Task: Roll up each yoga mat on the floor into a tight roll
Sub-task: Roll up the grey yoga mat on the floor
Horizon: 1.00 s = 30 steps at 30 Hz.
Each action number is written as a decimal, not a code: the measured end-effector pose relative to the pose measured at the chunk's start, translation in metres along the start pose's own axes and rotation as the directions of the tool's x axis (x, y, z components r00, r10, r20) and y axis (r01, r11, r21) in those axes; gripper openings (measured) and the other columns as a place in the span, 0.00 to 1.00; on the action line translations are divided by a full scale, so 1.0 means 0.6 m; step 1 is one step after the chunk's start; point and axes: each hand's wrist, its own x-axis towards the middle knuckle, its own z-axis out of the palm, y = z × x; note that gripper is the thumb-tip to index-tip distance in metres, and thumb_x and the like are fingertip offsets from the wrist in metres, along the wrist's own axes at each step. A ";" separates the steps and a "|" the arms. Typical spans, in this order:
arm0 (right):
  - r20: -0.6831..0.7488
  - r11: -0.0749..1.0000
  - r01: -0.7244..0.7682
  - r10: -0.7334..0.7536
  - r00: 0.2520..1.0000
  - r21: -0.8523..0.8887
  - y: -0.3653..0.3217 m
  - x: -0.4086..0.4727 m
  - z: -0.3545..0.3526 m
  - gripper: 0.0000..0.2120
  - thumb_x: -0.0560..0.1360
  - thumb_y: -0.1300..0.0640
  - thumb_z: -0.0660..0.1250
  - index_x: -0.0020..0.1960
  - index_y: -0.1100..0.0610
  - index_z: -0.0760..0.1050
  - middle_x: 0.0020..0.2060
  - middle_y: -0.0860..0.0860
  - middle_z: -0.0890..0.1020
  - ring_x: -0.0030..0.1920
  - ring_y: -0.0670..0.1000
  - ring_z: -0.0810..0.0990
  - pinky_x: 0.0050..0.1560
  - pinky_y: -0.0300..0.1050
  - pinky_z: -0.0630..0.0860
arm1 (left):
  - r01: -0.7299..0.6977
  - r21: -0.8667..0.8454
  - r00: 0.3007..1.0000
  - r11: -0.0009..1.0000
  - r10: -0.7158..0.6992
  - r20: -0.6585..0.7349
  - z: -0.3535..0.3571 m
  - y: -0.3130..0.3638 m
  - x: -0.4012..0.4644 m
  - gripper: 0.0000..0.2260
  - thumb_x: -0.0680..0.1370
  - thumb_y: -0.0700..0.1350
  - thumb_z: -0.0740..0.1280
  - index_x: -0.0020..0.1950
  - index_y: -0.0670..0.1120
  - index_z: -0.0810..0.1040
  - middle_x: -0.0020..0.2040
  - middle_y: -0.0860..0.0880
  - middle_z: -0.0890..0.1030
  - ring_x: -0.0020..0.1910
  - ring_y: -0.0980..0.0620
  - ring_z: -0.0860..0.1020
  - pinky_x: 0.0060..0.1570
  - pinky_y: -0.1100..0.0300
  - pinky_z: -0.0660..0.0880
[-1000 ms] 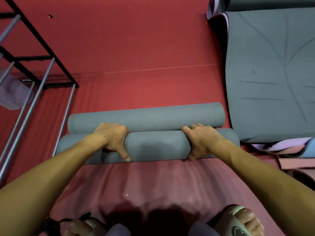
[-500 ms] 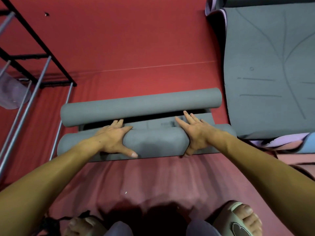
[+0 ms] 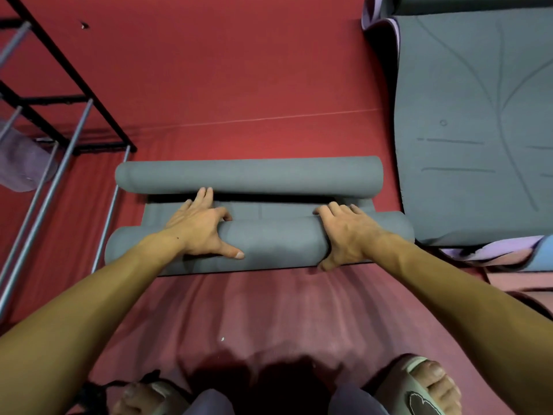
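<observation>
A grey yoga mat lies on the red floor, rolled from both ends. Its near roll and far roll are joined by a short flat strip. My left hand presses on the near roll's left part, its fingers stretched forward over the strip to the far roll and its thumb spread along the roll. On the near roll's right part, my right hand lies palm down with fingers draped over the top and its thumb at the near edge.
A second grey mat lies flat at the right, on purple, pink and blue mats. A black and silver metal rack with a purple bundle stands at the left. My slippered feet are at the bottom.
The far roll has moved away from the near roll, and a flat strip of mat now shows between them. My fingers have stretched forward over the near roll.
</observation>
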 end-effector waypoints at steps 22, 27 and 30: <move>0.047 0.990 -0.064 0.058 0.997 0.124 0.013 0.048 -0.056 0.49 0.63 0.30 0.77 0.74 0.54 0.65 0.71 0.53 0.73 0.72 0.56 0.71 0.74 0.62 0.63 | -0.014 0.237 0.980 0.971 0.060 -0.189 0.017 0.006 0.008 0.56 0.56 0.82 0.69 0.77 0.54 0.65 0.63 0.49 0.74 0.63 0.45 0.75 0.58 0.47 0.72; 0.126 0.995 -0.093 0.088 0.988 0.038 0.008 0.048 -0.063 0.66 0.56 0.22 0.75 0.82 0.53 0.57 0.80 0.57 0.55 0.81 0.61 0.51 0.78 0.72 0.51 | -0.008 0.176 0.986 0.984 0.037 -0.161 0.016 0.007 0.022 0.51 0.56 0.76 0.76 0.74 0.54 0.68 0.68 0.51 0.75 0.67 0.46 0.74 0.63 0.46 0.71; 0.110 0.994 -0.099 0.104 0.988 -0.057 0.005 0.047 -0.052 0.74 0.50 0.23 0.79 0.84 0.53 0.49 0.79 0.59 0.53 0.80 0.64 0.52 0.78 0.73 0.53 | 0.019 0.132 0.992 0.991 -0.003 -0.126 0.000 0.006 0.030 0.53 0.55 0.75 0.76 0.76 0.57 0.69 0.66 0.49 0.73 0.65 0.44 0.73 0.61 0.47 0.72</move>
